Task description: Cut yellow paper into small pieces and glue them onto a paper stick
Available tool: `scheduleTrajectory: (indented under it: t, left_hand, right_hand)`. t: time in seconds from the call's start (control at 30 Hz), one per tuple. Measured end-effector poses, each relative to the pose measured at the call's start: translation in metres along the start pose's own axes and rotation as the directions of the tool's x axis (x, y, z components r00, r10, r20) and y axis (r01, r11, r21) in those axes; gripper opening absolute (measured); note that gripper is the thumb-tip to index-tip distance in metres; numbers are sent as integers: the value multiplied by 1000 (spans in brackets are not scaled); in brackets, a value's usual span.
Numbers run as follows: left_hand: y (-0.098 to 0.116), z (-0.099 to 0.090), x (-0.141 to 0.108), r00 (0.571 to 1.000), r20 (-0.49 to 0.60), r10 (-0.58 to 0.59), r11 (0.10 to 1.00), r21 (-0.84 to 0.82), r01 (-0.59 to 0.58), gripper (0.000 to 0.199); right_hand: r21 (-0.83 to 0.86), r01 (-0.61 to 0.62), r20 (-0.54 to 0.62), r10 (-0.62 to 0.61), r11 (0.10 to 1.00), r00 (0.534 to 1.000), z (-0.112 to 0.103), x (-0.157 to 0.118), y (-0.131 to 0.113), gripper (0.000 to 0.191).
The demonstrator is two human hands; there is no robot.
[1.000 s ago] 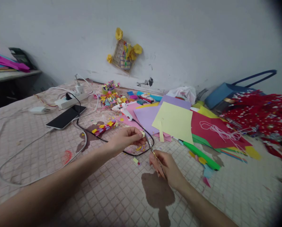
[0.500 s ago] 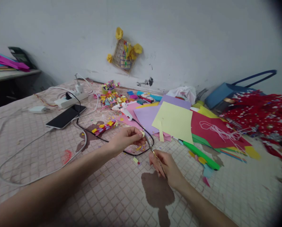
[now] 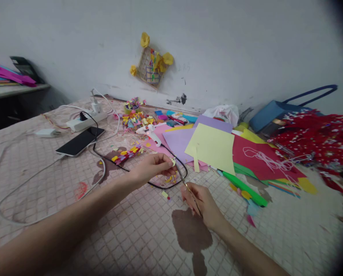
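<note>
Between thumb and fingertips, my left hand (image 3: 157, 166) pinches a small pale yellow paper piece (image 3: 173, 162). My right hand (image 3: 200, 201) is closed on the handles of a pair of scissors (image 3: 185, 184), whose blades point up and left and meet the paper piece. The blades look nearly closed. Just beyond the hands lie a pale yellow sheet (image 3: 213, 147) with a narrow strip (image 3: 195, 159) on it, and lilac sheets (image 3: 178, 143). A white glue gun (image 3: 154, 137) rests behind my left hand, its black cord looping around the fingertips.
Small paper flowers (image 3: 134, 120) are heaped at the back. To the left lie a phone (image 3: 81, 142), a power strip (image 3: 86, 120) and cables. At right are a red sheet (image 3: 250, 159), a green roll (image 3: 246, 189), red tinsel-like material (image 3: 318, 136) and a blue bag (image 3: 267, 115).
My left hand and forearm have shifted very slightly up and left, with the paper piece still pinched. My right hand and the scissors have barely moved.
</note>
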State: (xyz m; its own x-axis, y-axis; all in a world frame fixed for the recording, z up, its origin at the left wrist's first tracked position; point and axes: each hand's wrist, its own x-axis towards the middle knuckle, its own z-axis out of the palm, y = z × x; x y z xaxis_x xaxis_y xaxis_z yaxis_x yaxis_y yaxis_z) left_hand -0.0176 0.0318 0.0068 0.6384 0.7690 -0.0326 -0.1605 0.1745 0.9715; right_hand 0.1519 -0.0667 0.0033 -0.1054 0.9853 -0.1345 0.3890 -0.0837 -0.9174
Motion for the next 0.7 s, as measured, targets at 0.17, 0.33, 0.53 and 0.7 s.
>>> scheduleTrajectory:
  t: [0.17,0.33,0.53,0.7]
  left_hand:
    - [0,-3,1,1000,8,-6,1000,14,6,20]
    - [1,-3,1,1000,14,18,1000,-12,-18,19]
    - [0,7,-2,998,-48,42,997,-55,-45,21]
    - [-3,17,-4,990,-128,58,993,-95,-70,24]
  right_hand:
    - [-13,10,-7,-10,1000,1000,0,1,4,44]
    - [73,-22,10,22,997,1000,1,0,2,44]
    - [137,-30,57,23,990,998,2,0,3,42]
    - [123,-14,23,11,992,1000,4,1,6,43]
